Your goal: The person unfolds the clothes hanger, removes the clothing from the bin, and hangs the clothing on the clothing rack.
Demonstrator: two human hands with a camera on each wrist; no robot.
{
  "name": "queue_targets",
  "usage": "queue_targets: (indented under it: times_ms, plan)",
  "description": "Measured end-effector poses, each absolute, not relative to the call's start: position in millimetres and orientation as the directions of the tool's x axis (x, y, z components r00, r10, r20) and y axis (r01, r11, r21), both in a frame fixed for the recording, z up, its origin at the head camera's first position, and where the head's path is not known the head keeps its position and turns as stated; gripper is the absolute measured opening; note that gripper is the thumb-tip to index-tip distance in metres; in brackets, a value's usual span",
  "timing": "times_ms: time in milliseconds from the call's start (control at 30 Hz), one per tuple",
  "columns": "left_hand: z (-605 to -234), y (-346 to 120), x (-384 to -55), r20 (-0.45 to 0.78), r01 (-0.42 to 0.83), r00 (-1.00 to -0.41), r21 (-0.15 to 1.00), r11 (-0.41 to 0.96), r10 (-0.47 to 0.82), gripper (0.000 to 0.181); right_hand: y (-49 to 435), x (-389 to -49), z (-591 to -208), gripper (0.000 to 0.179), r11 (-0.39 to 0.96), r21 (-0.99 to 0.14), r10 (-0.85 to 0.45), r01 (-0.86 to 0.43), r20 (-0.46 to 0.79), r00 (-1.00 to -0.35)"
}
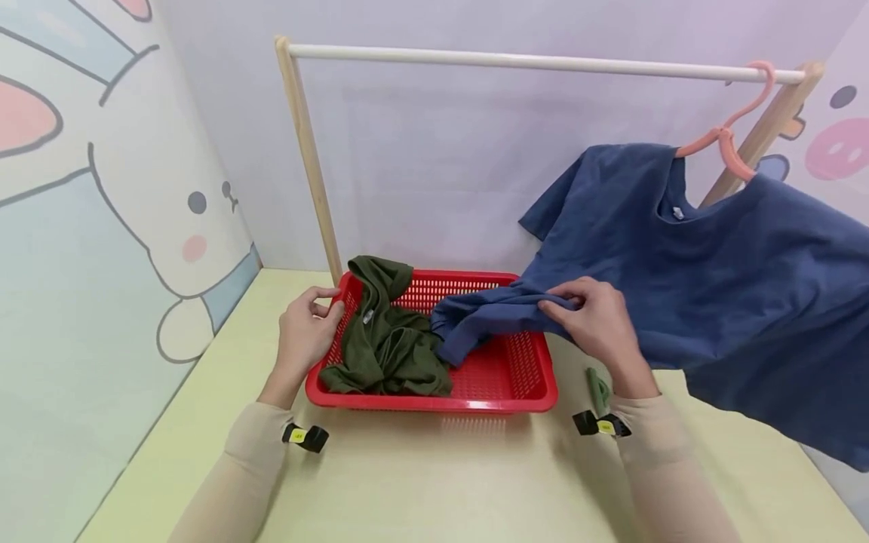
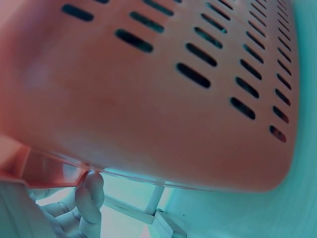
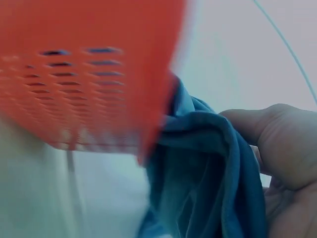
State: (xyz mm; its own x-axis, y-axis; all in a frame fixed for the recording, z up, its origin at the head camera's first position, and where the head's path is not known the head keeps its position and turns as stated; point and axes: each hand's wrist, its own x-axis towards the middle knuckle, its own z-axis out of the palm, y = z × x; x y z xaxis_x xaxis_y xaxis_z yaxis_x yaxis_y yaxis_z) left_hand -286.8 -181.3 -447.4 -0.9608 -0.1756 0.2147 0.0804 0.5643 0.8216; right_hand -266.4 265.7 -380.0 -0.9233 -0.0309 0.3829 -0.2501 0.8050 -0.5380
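At the left of the red plastic basket point(image 1: 434, 401), my left hand point(image 1: 307, 328) pinches the rim between thumb and fingers. The left wrist view has the fingertips point(image 2: 93, 186) right at that rim. A crumpled dark green garment point(image 1: 397, 351) lies in the basket's left half. My right hand point(image 1: 600, 320) pinches bunched cloth of a blue T-shirt point(image 1: 624, 234), between thumb and fingers. One end of this cloth reaches over the basket's right half. The shirt's neck and shoulders sit on a pink hanger point(image 1: 733, 151) hooked over the white rod.
The white rod point(image 1: 516, 62) spans two wooden posts, with the left post point(image 1: 308, 158) behind the basket. A green object point(image 1: 599, 392) lies on the pale yellow table point(image 1: 421, 490), partly behind my right wrist. Walls with cartoon animals enclose the back and sides.
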Motion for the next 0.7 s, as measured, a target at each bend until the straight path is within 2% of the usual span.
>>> queue_targets:
  times_ms: [200,367,700]
  plan:
    - [-447,-182,-287,0.215,0.082,-0.961,0.825,0.559,-0.175,0.033,291,-255,-358,0.03,0.803,-0.57,0.101,-0.175,0.421,-0.902]
    - [-446,-182,-288,0.207,0.074,-0.962,0.822,0.564,-0.175,0.034,311,-248,-346,0.037,0.789,-0.606,0.2,-0.099,0.406,-0.892]
    - [-448,-181,-290,0.202,0.062,-0.962,0.819,0.571,-0.185,0.035,326,-248,-344,0.042,0.812,-0.583,0.2,0.0,0.278,-0.94]
